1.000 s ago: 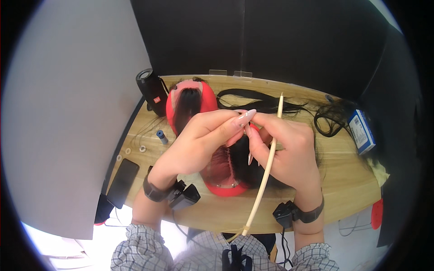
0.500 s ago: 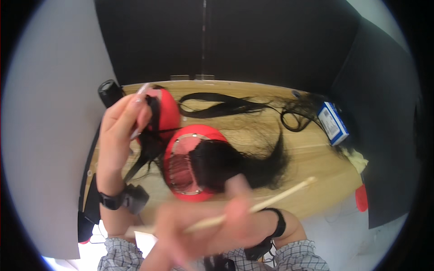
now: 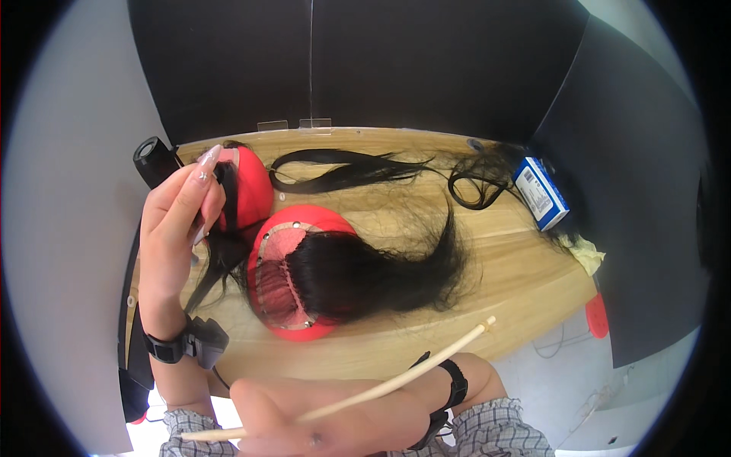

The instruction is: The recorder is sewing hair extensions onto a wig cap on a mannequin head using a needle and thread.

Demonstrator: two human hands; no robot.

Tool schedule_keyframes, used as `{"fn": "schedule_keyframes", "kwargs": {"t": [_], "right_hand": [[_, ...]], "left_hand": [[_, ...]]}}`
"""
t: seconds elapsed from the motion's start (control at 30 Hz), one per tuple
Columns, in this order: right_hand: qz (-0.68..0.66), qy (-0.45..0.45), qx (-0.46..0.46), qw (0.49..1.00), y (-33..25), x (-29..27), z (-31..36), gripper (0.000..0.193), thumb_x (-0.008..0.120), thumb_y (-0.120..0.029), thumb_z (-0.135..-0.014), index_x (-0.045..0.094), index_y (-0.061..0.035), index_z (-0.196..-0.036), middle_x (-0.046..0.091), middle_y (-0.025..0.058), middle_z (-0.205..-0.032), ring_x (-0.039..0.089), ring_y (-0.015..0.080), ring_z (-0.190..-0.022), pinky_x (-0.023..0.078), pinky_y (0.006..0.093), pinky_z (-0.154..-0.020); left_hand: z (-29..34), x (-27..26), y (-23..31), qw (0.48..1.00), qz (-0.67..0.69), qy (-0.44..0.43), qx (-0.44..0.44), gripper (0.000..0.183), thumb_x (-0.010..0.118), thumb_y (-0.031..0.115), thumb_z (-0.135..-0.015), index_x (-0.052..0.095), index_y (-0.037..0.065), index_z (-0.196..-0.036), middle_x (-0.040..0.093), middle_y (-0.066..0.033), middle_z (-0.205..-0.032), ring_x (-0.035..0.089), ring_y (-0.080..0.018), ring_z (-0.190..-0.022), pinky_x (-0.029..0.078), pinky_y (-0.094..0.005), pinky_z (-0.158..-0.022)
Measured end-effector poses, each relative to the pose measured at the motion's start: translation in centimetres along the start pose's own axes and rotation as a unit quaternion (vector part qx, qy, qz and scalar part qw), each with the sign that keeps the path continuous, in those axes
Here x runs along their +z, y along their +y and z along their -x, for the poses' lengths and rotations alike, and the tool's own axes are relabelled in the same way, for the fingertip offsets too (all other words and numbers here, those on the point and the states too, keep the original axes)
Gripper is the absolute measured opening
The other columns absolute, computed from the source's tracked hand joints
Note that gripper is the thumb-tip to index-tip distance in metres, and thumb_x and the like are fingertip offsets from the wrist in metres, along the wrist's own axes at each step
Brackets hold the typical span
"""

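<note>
Left hand (image 3: pixel 173 209) has swung to ten o'clock of the black wig (image 3: pixel 350 274), right hand (image 3: pixel 335 428) dropped to six
Left is pinched closed, anything between its tips indistinct; right clasps a pale rod (image 3: pixel 396 382), fingers partly cut off below; the wig sits on a red head block (image 3: pixel 320 216) mid-table, a second block (image 3: pixel 256 186) half hidden at eleven o'clock

Front wig form (image 3: pixel 274 288) — on table (image 3: pixel 518 286) | speaker (image 3: pixel 155 162) — behind left | box (image 3: pixel 541 193) behind right
</note>
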State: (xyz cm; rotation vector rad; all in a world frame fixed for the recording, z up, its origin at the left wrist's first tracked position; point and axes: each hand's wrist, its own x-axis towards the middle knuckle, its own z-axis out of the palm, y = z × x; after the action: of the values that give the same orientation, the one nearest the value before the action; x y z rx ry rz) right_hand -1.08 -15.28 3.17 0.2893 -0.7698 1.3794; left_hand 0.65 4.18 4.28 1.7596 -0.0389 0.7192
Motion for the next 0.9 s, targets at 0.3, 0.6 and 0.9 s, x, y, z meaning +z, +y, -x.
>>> {"fn": "schedule_keyframes", "kwargs": {"t": [0.3,0.6,0.9], "right_hand": [[0.130,-0.010,0.023,0.991,-2.5,-0.6,0.6,0.028,0.034,-0.030,-0.103,0.044,-0.0046,-0.101,0.057,0.0117,-0.112,0.054,0.0188,-0.100,0.037,0.0378,-0.098],[0.076,-0.106,-0.092,0.987,-1.0,-1.8,-0.5,0.025,0.031,-0.029,-0.103,0.030,-0.0062,-0.092,0.063,0.0324,-0.105,0.062,0.0417,-0.102,0.050,0.0495,-0.087],[0.363,0.062,-0.163,0.915,-8.2,-0.8,0.2,0.026,0.043,-0.028,-0.100,0.045,-0.0025,-0.096,0.060,0.0162,-0.089,0.059,0.0220,-0.086,0.047,0.0329,-0.082]], "left_hand": [[0.2,1.0,0.0,0.999,-0.011,-0.031,-0.020,0.039,0.043,0.025,-0.101,0.047,0.006,-0.067,0.039,0.0039,-0.061,0.029,-0.0038,-0.054,0.023,-0.0222,-0.051],[0.4,2.0,0.3,0.996,-0.022,-0.065,-0.048,0.038,0.044,0.022,-0.101,0.049,0.004,-0.069,0.040,0.0039,-0.063,0.030,-0.0036,-0.056,0.023,-0.0210,-0.052],[0.1,2.0,-1.1,0.983,0.131,-0.098,-0.077,0.037,0.040,0.026,-0.103,0.047,0.006,-0.073,0.047,-0.0002,-0.064,0.047,-0.0078,-0.056,0.040,-0.0214,-0.055]]}}
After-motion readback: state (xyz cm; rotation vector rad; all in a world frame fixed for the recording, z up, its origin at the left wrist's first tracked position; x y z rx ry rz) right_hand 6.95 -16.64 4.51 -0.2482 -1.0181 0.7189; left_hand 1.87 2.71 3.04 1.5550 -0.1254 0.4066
